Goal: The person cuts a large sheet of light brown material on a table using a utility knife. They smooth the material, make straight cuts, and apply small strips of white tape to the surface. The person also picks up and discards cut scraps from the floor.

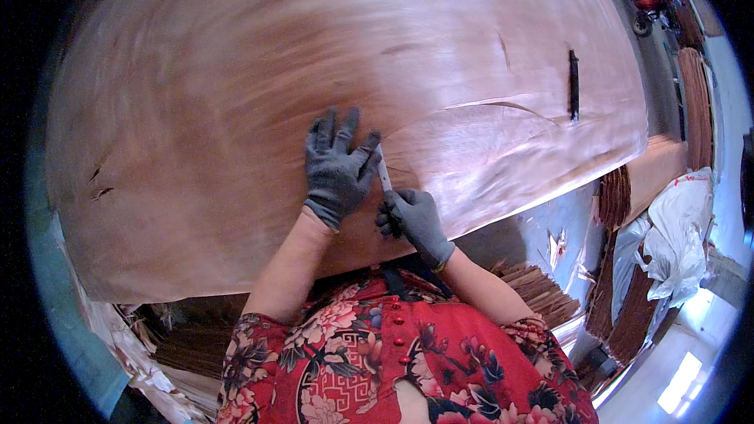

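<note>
A broad, thin sheet of reddish-brown wood veneer [196, 157] lies spread in front of me. My left hand [338, 171], in a dark grey glove, presses flat on it with the fingers spread. Close by on the right, my right hand [420, 221], gloved alike, is closed round a slim knife [384, 171]. Its pale, flat blade points away from me, and the tip sits beside my left thumb and index finger. The grip is hidden inside my fist. A long curved split runs through the veneer to the right of the blade.
A narrow black bar [574, 85] rests on the veneer's right part. Small tears [100, 192] mark its left side. Veneer stacks [695, 106] stand at the right, near crumpled white plastic sheeting [682, 216]. More stacked veneer [538, 292] lies below the near edge. A red vehicle [650, 0] stands far right.
</note>
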A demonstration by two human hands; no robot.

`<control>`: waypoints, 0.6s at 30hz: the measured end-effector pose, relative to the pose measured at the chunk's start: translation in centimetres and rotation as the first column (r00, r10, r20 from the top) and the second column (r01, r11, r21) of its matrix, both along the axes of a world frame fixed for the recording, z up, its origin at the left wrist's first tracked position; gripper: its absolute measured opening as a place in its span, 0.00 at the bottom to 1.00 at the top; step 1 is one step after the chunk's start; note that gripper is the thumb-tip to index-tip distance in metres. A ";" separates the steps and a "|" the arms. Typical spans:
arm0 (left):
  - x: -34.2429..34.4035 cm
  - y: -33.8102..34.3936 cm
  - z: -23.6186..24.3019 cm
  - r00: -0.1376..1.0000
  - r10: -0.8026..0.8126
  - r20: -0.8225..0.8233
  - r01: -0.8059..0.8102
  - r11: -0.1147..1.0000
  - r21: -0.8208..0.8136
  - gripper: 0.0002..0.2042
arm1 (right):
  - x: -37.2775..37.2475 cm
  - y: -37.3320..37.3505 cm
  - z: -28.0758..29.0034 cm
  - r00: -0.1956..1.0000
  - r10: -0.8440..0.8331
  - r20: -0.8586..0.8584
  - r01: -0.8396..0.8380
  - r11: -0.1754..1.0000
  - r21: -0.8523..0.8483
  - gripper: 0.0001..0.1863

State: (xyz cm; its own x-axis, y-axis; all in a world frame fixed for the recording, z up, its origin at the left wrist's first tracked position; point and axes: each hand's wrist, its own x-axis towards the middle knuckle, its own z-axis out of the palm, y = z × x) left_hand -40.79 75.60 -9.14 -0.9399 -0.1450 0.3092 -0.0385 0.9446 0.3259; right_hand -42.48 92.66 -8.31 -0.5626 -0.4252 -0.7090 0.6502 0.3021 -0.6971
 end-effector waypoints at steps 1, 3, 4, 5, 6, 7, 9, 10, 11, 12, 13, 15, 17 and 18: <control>0.0 0.0 -0.2 1.000 0.008 -0.013 -0.008 1.000 -0.023 0.19 | 0.0 -0.1 0.0 1.000 -0.009 0.015 0.009 1.000 -0.010 0.16; 0.1 0.0 0.0 1.000 0.003 0.015 -0.003 1.000 -0.003 0.21 | -0.4 -0.2 0.6 0.999 0.001 0.049 -0.001 1.000 0.005 0.17; 0.1 0.0 0.1 1.000 0.001 0.029 -0.001 1.000 0.007 0.22 | -0.7 -0.2 0.9 0.998 0.006 0.065 -0.006 1.000 0.012 0.18; 0.1 0.0 0.3 0.999 -0.008 0.033 0.008 1.000 0.011 0.23 | -1.2 -0.2 1.0 0.996 0.074 0.054 -0.076 0.996 0.038 0.18; 0.0 0.0 0.4 0.999 -0.018 0.037 0.017 1.000 0.016 0.24 | -1.8 0.2 1.1 0.989 0.142 0.044 -0.145 0.987 0.065 0.18; 0.0 -0.1 0.6 0.999 -0.029 0.041 0.028 0.999 0.020 0.25 | -2.5 0.5 1.2 0.977 0.209 0.035 -0.211 0.973 0.092 0.18; -0.1 0.0 0.9 0.997 -0.031 0.077 0.030 0.999 0.016 0.26 | -5.1 1.5 1.9 0.872 0.477 -0.112 -0.456 0.873 0.170 0.18; -0.1 0.0 0.9 0.995 -0.035 0.092 0.034 0.999 0.017 0.27 | -6.4 2.1 2.4 0.784 0.597 -0.173 -0.557 0.798 0.229 0.18; -0.1 0.0 0.6 0.996 -0.034 0.079 0.035 0.999 -0.007 0.28 | -7.3 2.8 3.2 0.765 0.629 -0.138 -0.594 0.772 0.226 0.17; 0.1 -0.1 0.2 0.997 -0.032 0.065 0.034 0.999 -0.032 0.28 | -7.8 3.9 3.4 0.823 0.548 -0.147 -0.533 0.836 0.132 0.16; 0.1 -0.1 0.0 0.998 -0.029 0.050 0.032 0.998 -0.057 0.29 | -8.2 5.2 3.5 0.874 0.462 -0.150 -0.463 0.886 0.036 0.16; -0.2 0.3 0.5 0.994 -0.023 0.105 0.026 0.999 -0.031 0.27 | -9.9 8.3 3.6 0.904 0.365 -0.223 -0.394 0.913 -0.105 0.14; 0.0 0.0 0.7 0.987 -0.050 0.153 0.060 0.996 -0.063 0.31 | -10.7 10.6 4.9 0.919 0.238 -0.315 -0.272 0.960 -0.067 0.14; -0.1 0.1 0.8 0.991 -0.040 0.129 0.042 0.999 -0.015 0.35 | -11.0 11.7 5.2 0.932 0.158 -0.326 -0.191 0.979 -0.072 0.14</control>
State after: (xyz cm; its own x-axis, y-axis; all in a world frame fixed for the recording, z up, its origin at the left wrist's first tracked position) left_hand -40.90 75.71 -8.29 -0.9770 -0.1008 0.1878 -0.0397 0.9517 0.3043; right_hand -53.49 104.33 -3.07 -0.6613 -0.5965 -0.4548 0.3343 0.3085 -0.8906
